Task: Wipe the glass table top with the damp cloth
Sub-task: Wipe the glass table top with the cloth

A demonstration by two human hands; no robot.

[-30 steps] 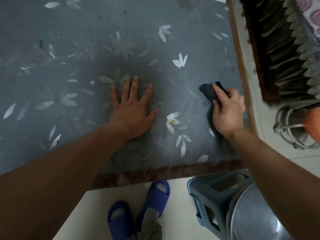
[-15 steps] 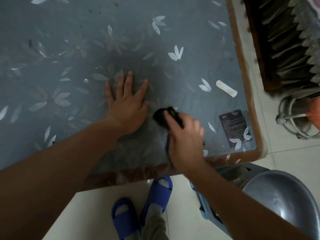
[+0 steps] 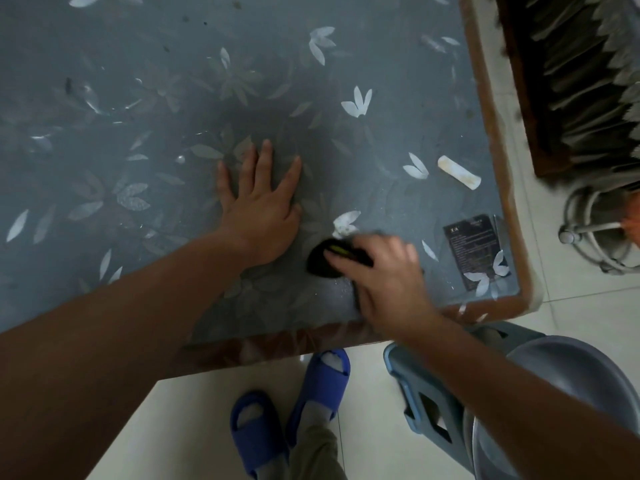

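The glass table top (image 3: 363, 39) is grey-blue with pale leaf and flower patterns under the glass. My left hand (image 3: 261, 209) lies flat on it with fingers spread, holding nothing. Just to its right, near the front edge, my right hand (image 3: 388, 275) presses a dark damp cloth (image 3: 320, 263) onto the glass. Most of the cloth is hidden under the hand; only its left end shows.
A pale strip (image 3: 459, 176) and a black card (image 3: 476, 249) lie near the table's right corner. The brown table rim (image 3: 498, 157) runs along the right side. Below stand a blue stool (image 3: 426, 393) with a metal basin (image 3: 561, 375), and my blue slippers (image 3: 322, 386).
My right hand swept the cloth from the right edge leftward toward my left hand, then shifted slightly right along the front edge. My left hand stayed flat in place.
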